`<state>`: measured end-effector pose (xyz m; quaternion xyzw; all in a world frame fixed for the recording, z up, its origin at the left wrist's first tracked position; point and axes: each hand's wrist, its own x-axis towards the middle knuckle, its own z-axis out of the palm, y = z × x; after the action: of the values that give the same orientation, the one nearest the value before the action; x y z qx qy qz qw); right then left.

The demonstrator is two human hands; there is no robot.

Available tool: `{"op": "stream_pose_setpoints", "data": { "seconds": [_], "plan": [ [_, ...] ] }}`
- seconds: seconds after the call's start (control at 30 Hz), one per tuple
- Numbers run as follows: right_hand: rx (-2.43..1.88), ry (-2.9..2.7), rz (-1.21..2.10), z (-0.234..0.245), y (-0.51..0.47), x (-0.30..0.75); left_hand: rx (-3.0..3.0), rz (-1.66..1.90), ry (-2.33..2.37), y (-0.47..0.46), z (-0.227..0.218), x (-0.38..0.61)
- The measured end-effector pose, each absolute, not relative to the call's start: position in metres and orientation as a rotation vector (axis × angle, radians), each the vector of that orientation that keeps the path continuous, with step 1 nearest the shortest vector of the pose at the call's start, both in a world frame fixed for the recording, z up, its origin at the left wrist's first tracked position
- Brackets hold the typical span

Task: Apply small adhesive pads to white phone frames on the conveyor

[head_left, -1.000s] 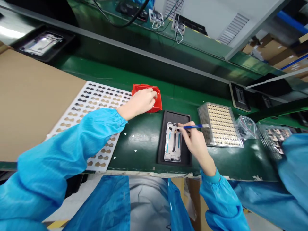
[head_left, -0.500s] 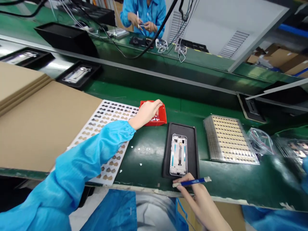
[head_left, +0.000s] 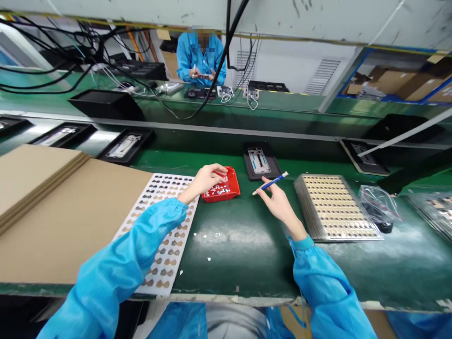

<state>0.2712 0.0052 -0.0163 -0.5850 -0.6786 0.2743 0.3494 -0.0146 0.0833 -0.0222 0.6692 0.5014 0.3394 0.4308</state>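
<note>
My left hand [head_left: 208, 180] hovers at the left side of a small red bin [head_left: 226, 195], its fingers loosely spread and apparently holding nothing. Small white pieces [head_left: 218, 189] lie inside the bin. Between the fingers of my right hand [head_left: 275, 197] is a slim blue stick [head_left: 272, 182] with white ends, like a pen or brush. Just beyond that hand, a black tray [head_left: 251, 170] carries a phone frame [head_left: 259, 161] with blue strips. Under my left forearm, a white sheet [head_left: 183, 252] bears rows of dark and tan stickers.
Brown cardboard sheets [head_left: 77, 212] cover the left bench. At right are stacked clear trays [head_left: 335, 207] of small parts and a plastic bag [head_left: 379, 202]. More black trays [head_left: 125, 146] sit along the far metal strip. A co-worker [head_left: 201, 59] sits opposite, behind hanging cables.
The black tray with the phone frame has moved from the front edge to the far side. My right hand has gone forward, still with the stick. My left fingers have spread; the view has tilted up.
</note>
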Motion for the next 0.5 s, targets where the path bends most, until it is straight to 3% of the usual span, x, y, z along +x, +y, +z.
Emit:
{"op": "stream_pose_setpoints", "data": {
  "seconds": [0.2,0.5],
  "plan": [
    [-1.364,-1.889,0.657,0.007,-0.056,0.28,1.706,0.815,1.316,0.082,-0.009,-0.015],
    [-1.543,-1.781,0.426,0.03,-0.15,0.34,1.65,0.807,1.345,0.087,-0.003,-0.011]
  ]
}}
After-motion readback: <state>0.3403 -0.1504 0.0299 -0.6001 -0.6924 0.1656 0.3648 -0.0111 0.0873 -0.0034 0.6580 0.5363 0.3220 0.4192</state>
